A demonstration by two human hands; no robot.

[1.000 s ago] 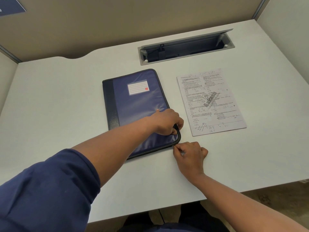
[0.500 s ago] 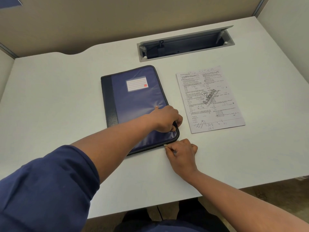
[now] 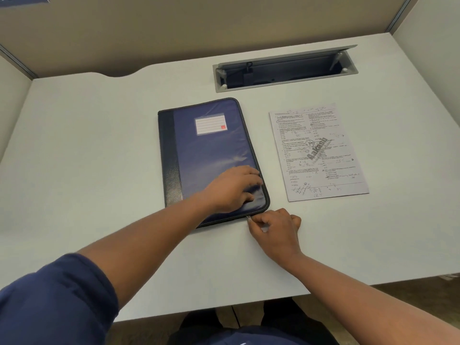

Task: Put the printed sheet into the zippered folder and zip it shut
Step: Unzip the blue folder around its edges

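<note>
A dark blue zippered folder point(image 3: 209, 148) with a white label lies flat and closed on the white desk point(image 3: 87, 158). My left hand point(image 3: 232, 189) rests flat on its near right corner, fingers spread over the cover. My right hand point(image 3: 275, 229) sits just off the folder's near edge and pinches the small metal zipper pull point(image 3: 248, 217) at the near right corner. The printed sheet point(image 3: 317, 151) lies face up on the desk to the right of the folder, apart from both hands.
A grey open cable tray point(image 3: 285, 69) is sunk into the desk behind the folder and sheet. Beige partition walls point(image 3: 199, 28) close off the back and sides. The desk's front edge runs just below my forearms.
My right hand has slid left along the folder's near edge with the zipper pull. My left hand has flattened from a curled grip at the corner onto the cover.
</note>
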